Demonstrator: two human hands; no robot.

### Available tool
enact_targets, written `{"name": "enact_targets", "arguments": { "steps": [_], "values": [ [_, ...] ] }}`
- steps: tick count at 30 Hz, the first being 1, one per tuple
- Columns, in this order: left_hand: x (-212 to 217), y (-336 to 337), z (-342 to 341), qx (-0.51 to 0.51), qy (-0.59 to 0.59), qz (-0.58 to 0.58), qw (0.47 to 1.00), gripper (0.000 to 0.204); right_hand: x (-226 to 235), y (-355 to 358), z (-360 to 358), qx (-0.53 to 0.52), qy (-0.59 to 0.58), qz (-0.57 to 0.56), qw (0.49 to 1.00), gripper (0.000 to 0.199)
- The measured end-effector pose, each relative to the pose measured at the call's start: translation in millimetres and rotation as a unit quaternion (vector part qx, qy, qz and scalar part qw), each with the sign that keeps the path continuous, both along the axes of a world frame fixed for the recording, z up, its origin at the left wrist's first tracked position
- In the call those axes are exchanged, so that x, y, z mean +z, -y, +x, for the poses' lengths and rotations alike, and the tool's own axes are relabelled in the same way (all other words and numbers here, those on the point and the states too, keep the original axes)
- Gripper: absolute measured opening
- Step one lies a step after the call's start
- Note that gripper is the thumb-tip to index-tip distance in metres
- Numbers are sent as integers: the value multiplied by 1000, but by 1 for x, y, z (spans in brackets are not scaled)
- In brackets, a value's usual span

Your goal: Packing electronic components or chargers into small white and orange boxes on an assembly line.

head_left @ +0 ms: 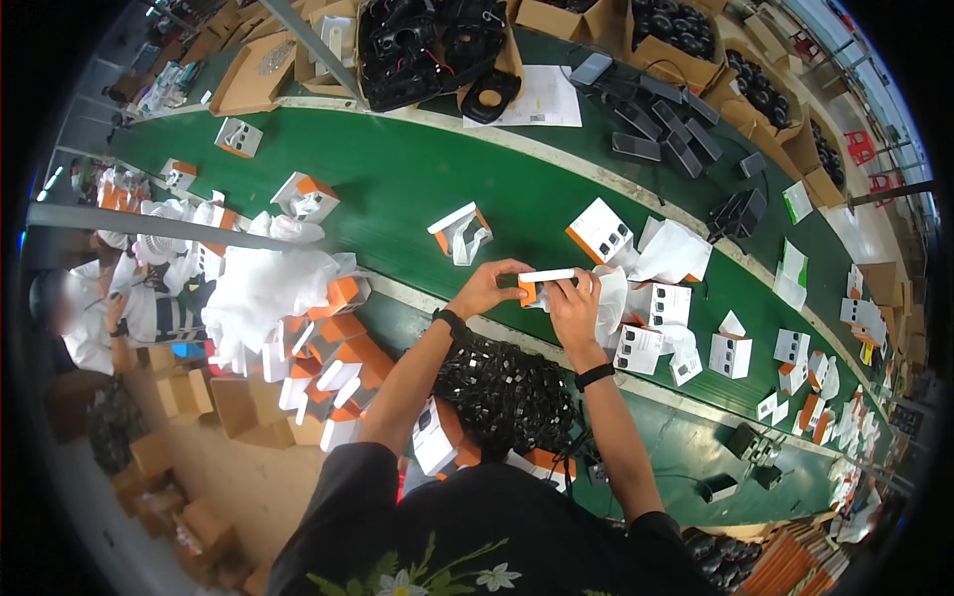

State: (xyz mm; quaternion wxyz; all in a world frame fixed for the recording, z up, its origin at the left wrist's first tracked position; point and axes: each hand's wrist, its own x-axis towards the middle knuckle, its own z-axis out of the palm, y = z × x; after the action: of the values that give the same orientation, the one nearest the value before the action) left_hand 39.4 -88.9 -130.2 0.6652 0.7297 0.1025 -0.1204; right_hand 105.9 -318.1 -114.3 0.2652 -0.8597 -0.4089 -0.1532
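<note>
A small white and orange box (548, 276) is held between my two hands over the green conveyor belt. My left hand (489, 289) pinches its orange side at the left end. Fingers of my right hand (575, 313) close on its white edge at the right; the box's inside cannot be seen. White wrapping (610, 298) hangs beside my right hand. To the right of that hand stand printed white boxes (664, 304). An opened box (462, 234) with white wrapping lies on the belt beyond my left hand. Below my hands is a heap of black cables (505, 389).
White wrapping sheets (263, 298) and orange-white boxes (343, 358) pile up at the left. Across the belt are dark rectangular devices (666, 124) and a carton of black plastic parts (427, 50). A metal bar (149, 221) crosses at left. Another person (89, 313) sits far left.
</note>
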Motion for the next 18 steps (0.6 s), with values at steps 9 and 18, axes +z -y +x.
{"name": "enact_targets", "arguments": {
  "steps": [9,18],
  "values": [
    [9,14,13,56,47,36,997,34,8,0,4,-87,-77,14,993,31],
    [-3,59,18,168,127,150,966,28,-6,28,-20,-74,-346,264,897,37]
  ]
}}
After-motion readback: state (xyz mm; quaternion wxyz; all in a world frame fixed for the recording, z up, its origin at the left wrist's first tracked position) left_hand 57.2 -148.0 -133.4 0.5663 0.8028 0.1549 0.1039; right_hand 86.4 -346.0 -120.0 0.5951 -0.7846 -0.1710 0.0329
